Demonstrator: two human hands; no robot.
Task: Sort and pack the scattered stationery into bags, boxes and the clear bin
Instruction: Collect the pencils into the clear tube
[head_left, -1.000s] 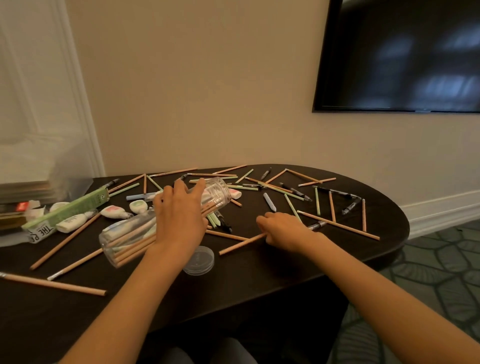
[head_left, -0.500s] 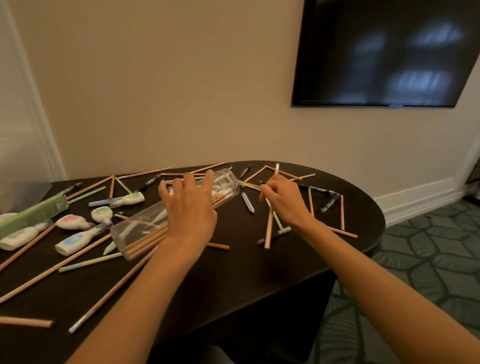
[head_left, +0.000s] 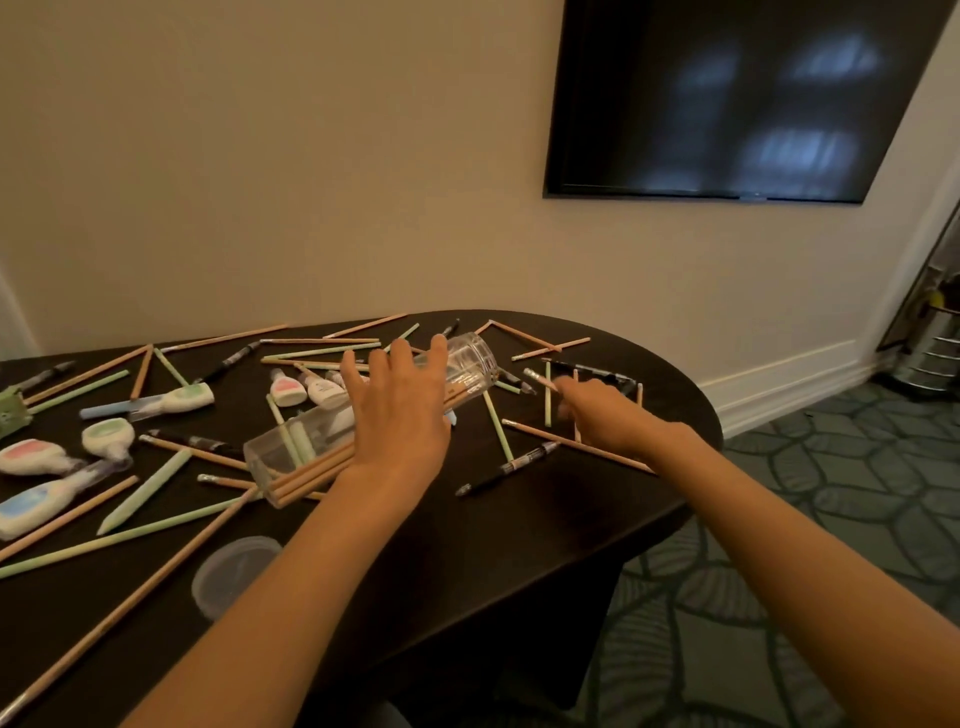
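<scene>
Nearest the person, a round clear lid (head_left: 234, 574) lay flat on the dark worktop (head_left: 519, 545), with a long tan pencil (head_left: 130, 608) running just left of it toward the front edge. A little farther in, a black pen (head_left: 506, 467) lay between the two forearms.

In the middle of the worktop the clear jar (head_left: 296, 452) lay on its side, mouth toward the far right, with tan and pale green pencils inside. The left hand (head_left: 400, 415) rested on top of it, fingers straight and spread. To the right, the right hand (head_left: 602, 415) was blurred, but its fingers looked to be pinching a short pencil (head_left: 540, 380) whose eraser end pointed at the jar's mouth.

At the left sat white correction-tape dispensers (head_left: 31, 457). More scattered pencils (head_left: 322, 341) and pens lay across the far side. A dark television (head_left: 727, 98) hung on the wall beyond.
</scene>
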